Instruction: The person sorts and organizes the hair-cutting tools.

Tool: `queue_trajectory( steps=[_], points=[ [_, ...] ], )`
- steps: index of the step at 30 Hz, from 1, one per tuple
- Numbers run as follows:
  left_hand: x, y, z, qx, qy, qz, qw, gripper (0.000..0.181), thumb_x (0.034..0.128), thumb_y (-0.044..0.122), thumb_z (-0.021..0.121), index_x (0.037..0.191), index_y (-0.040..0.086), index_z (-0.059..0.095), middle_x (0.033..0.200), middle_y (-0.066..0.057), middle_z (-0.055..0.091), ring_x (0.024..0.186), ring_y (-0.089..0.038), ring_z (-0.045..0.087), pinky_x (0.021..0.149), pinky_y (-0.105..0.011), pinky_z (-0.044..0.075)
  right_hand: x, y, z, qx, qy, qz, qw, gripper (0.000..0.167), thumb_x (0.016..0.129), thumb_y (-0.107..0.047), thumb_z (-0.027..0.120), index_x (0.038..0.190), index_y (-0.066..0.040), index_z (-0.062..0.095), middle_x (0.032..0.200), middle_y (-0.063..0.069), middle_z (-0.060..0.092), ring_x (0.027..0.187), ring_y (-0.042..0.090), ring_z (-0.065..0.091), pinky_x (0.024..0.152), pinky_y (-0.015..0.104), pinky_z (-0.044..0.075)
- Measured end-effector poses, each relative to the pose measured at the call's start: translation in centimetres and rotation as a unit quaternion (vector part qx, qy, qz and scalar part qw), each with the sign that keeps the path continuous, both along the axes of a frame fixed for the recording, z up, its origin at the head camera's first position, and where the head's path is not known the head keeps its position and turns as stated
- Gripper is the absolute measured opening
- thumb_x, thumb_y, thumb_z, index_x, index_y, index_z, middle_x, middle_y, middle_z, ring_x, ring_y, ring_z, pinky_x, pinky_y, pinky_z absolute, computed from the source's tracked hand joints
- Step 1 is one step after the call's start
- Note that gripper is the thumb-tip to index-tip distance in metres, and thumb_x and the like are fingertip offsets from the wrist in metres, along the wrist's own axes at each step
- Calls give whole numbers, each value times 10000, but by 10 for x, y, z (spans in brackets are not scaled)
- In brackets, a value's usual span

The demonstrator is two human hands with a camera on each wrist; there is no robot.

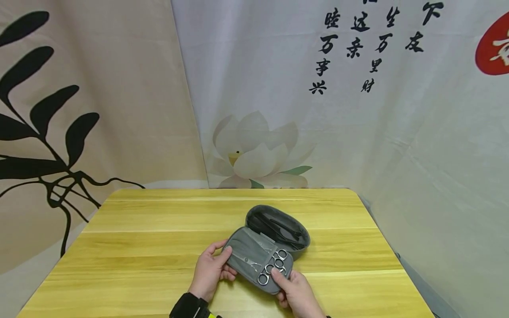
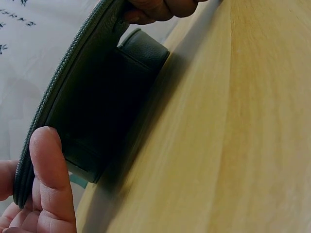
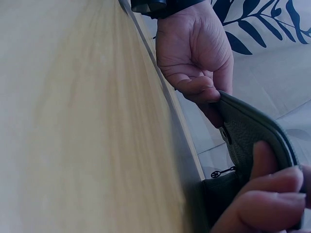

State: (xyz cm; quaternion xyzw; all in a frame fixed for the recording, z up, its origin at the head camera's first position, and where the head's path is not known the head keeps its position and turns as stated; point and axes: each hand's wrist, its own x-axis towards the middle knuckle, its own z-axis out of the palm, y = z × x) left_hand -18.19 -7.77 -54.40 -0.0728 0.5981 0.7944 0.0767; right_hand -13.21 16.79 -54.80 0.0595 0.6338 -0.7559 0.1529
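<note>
Grey oval zip-up case [image 1: 301, 254] is already open, left hand [image 1: 212, 269] and right hand [image 1: 297, 291] pinching its flap [image 1: 241, 240], silver metal scissors [image 1: 267, 274] not out yet.

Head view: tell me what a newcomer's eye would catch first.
The open gray case stands out on the yellow table, gripped by the left hand and right hand. Metal finger loops gleam near its front right end. Large black printed leaves spread behind, at far left.

Left hand [image 1: 208, 273] — pinching, thumb [image 1: 225, 255] uppermost | right hand [image 1: 297, 291] — pinching (thumb likewise on top)
</note>
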Motion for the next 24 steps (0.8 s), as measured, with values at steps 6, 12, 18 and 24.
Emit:
queue_trajectory(
  steps=[6,12,18,24],
  points=[
    [0,-1,-1,-47,26,-24,10000,514,1070,203,678,1516,13,505,724,-70,730,527,-152,668,509,-299,586,1,1,2,45,41,30,10000,273,1116,-331,573,950,-117,606,590,-53,529,506,57,439,473,191,382],
    [-1,-1,-2,-13,49,-71,10000,516,1072,203,675,1519,14,500,733,-74,733,531,-154,667,515,-300,587,1,1,3,47,55,-11,10000,315,1127,-370,542,954,-113,601,585,-44,518,497,76,438,472,200,386],
    [-1,-1,-3,-9,71,-60,10000,522,1070,207,678,1521,12,500,735,-75,731,530,-152,666,514,-299,587,1,0,3,-4,64,-15,10000,329,1133,-373,524,943,-116,601,580,-44,521,489,80,436,467,205,383],
    [-2,-1,-2,-46,44,68,10000,507,1081,196,658,1529,16,503,714,-54,711,527,-150,652,504,-291,581,1,1,5,-117,208,172,9996,521,1164,-485,363,990,-82,645,626,-32,562,517,80,481,493,215,435]
  ],
)
